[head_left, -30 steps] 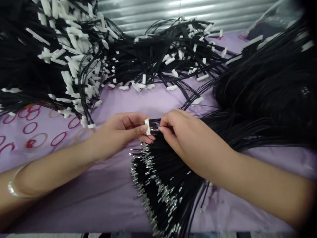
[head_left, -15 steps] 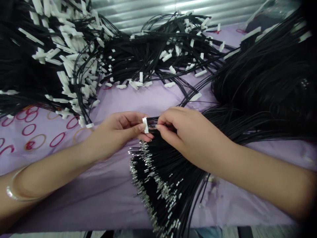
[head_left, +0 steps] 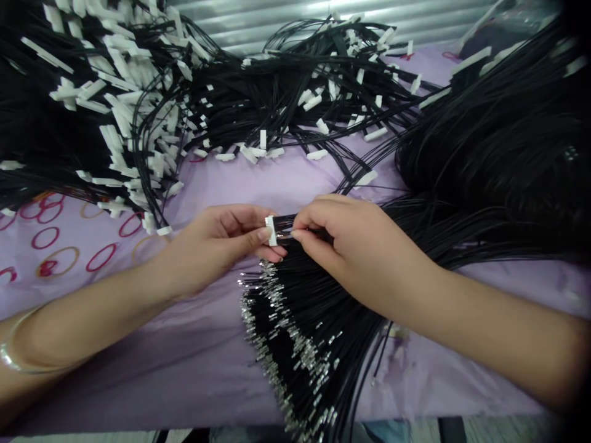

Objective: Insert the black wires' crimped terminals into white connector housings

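Note:
My left hand (head_left: 221, 243) pinches a small white connector housing (head_left: 270, 230) between thumb and fingers. My right hand (head_left: 348, 246) is closed on thin black wires (head_left: 287, 226) whose ends run into that housing. Both hands hover just above a fanned bundle of black wires with silver metal terminals (head_left: 286, 326) lying on the purple cloth (head_left: 207, 363). A thin bracelet (head_left: 13, 344) circles my left wrist.
A big heap of black wires fitted with white connectors (head_left: 124, 111) covers the back left and centre. A thick mass of plain black wires (head_left: 498, 160) fills the right. A corrugated metal wall (head_left: 286, 24) runs behind. Red ring prints (head_left: 55, 246) mark the cloth at left.
Both hands with the connector and wires have shifted slightly left and toward me; the view has tilted a little. The grips are unchanged.

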A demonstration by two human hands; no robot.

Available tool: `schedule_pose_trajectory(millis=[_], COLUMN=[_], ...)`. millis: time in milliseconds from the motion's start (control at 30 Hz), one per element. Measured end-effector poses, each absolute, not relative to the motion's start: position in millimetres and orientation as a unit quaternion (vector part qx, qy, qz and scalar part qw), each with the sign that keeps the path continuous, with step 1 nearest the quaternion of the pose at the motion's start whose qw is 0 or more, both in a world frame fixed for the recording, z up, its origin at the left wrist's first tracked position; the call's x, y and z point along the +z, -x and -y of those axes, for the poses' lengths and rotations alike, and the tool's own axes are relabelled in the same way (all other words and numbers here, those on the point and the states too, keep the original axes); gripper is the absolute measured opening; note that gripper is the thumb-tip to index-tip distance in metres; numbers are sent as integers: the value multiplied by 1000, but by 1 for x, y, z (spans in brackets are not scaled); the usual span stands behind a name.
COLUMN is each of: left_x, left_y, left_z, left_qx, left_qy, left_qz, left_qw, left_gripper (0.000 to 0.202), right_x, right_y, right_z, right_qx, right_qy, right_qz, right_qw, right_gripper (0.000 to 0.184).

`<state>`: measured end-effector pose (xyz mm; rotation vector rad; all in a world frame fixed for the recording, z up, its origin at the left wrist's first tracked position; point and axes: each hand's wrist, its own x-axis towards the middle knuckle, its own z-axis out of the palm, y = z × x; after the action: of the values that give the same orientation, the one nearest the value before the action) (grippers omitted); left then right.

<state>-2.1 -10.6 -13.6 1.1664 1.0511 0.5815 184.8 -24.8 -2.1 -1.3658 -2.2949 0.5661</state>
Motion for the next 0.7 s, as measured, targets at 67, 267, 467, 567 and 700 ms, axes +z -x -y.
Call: schedule_pose_trajectory(millis=[67, 267, 467, 567, 700], left_x=[-14, -13, -12, -12, -12], left_y=[2, 2, 1, 0, 0], left_z=[10, 10, 10, 9, 9], left_qx=[259, 260, 250, 245, 246], left_qy=[-521, -527, -527, -535, -526], left_qz=[-465, -460, -457, -461, -460], left_qw=[668, 666, 671, 664, 671], left_gripper=[16, 16, 15, 16, 17], right_x=[-2, -3, -4, -5, -4], right_y=[-186, -186, -185, -186, -188], right_z=[25, 27, 27, 26, 28], right_qx=[206, 210, 227, 229, 230], right_qy=[493, 501, 505, 488, 471], right_qz=[820, 813, 801, 806, 816], right_qw=[206, 211, 227, 245, 246], right_gripper=[16, 13, 7, 12, 10])
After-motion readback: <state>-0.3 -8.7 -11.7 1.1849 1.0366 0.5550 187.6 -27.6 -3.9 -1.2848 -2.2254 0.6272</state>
